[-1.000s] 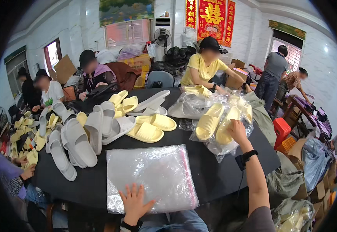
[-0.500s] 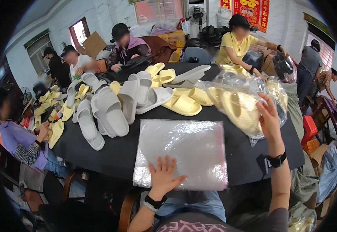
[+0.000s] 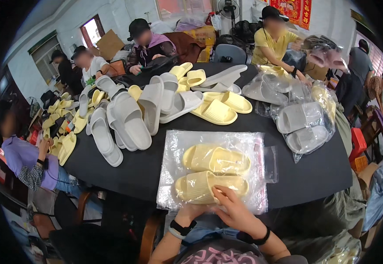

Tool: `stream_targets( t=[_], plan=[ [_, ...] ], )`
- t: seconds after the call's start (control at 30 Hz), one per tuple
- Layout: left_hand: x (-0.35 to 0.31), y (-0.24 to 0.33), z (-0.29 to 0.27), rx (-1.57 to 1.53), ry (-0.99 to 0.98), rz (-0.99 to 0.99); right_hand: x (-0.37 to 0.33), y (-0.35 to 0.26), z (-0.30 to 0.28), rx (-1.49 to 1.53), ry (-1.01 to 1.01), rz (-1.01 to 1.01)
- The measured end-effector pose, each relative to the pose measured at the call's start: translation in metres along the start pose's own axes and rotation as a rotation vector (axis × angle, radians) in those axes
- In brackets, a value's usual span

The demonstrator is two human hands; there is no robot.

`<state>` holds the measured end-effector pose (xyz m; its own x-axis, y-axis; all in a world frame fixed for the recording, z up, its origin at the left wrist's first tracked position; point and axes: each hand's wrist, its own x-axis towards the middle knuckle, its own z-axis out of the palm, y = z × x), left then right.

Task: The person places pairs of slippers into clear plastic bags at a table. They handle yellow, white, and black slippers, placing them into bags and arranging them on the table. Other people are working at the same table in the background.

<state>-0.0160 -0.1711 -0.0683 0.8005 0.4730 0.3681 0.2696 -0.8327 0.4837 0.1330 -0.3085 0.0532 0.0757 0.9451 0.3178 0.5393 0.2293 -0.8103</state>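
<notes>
Gripping: our right hand (image 3: 233,211) has fingers curled over the near end of the nearer yellow slipper (image 3: 211,185), pinching it through the clear plastic bag (image 3: 209,169).
Left hand: our left hand (image 3: 190,210) is mostly hidden under the bag's near edge; we cannot tell whether it is closed on anything.
Slipper axis: the nearer slipper lies crosswise, long axis running left to right along the table's near edge, just ahead of both hands.
Second slipper: the farther yellow slipper (image 3: 216,158) lies parallel, just beyond the first, on the same bag.
Nearer hand: we judge the right nearer, already touching.
Table: the black table (image 3: 308,178) carries the bag at its near edge, middle.
Beyond: grey slippers (image 3: 127,116) heaped toward the far left; bagged grey slippers (image 3: 301,125) toward the right edge.
</notes>
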Motion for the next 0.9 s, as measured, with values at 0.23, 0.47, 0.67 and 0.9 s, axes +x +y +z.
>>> stream_targets(
  t=[0.23, 0.47, 0.67, 0.9],
  plan=[
    [0.013, 0.026, -0.028, -0.583, -0.090, -0.303, -0.042, -0.008, -0.095, -0.487, 0.493, 0.145],
    [-0.001, -0.004, -0.044, -0.127, -0.047, -0.241, -0.065, 0.051, -0.104, -0.208, 0.279, 0.170],
    [-0.010, -0.012, -0.077, 0.530, -0.179, -0.490, -0.100, 0.084, -0.110, -0.196, 0.016, 0.213],
    [-0.041, -0.048, -0.085, 0.354, 0.096, -0.417, -0.110, 0.081, -0.115, -0.155, -0.086, 0.223]
  ],
)
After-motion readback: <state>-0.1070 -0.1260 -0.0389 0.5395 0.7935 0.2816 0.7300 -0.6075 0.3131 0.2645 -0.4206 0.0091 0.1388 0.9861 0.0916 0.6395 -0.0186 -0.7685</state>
